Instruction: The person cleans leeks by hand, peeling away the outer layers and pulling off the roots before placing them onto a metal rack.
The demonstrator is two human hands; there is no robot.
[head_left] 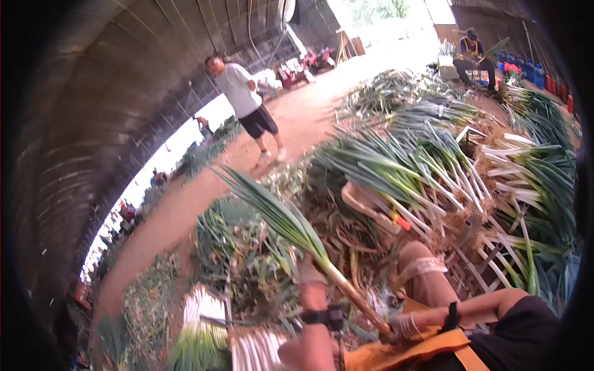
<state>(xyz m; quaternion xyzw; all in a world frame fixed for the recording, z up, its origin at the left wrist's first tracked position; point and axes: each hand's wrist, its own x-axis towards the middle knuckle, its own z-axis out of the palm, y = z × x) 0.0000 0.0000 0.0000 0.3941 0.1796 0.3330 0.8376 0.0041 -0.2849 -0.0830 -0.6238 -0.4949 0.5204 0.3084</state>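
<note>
A long green onion [328,266] lies slantwise in front of me, leaves up to the left and brownish root end down to the right. My left hand [311,273], in a pale glove, is closed around its stalk where the green turns white. My right hand [402,326], also gloved, is closed at the root end, close to my orange apron [396,355]; its fingertips are partly blurred. Trimmed white-stalked green onions [207,312] lie in a bundle left of my left forearm, with more white stalks [257,349] beside it.
Untrimmed green onions [433,161] are heaped ahead and to the right. Loose leaves [253,247] litter the ground. A red-and-yellow handle [399,220] lies by a beige plastic edge [365,203]. One person [243,96] stands on the dirt path; another [473,59] sits at the far right.
</note>
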